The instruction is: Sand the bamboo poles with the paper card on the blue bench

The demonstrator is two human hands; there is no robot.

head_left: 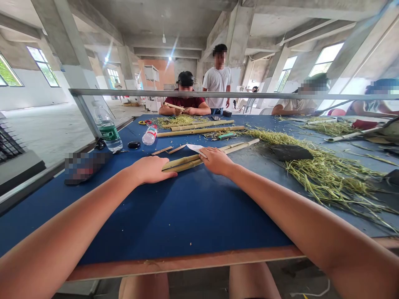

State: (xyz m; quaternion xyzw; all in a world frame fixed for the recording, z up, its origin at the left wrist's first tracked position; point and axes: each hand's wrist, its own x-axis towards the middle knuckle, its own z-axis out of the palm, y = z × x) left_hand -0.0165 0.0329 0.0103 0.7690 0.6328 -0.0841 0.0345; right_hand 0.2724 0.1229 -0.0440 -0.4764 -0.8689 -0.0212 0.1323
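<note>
Since these bamboo canes (pixel 183 165) look light but stiff, I'd take them mid-length; my right hand (pixel 215 161) rests open on them, my left hand (pixel 151 170) open just beside.

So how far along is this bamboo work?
Looks done: green plant strands are heaped on the blue table, and short bamboo strips lie apart. In hand: the right hand presses two bamboo poles, the left hand at their end. Left: more bamboo poles lie farther up; how many remain, I can't tell.
</note>
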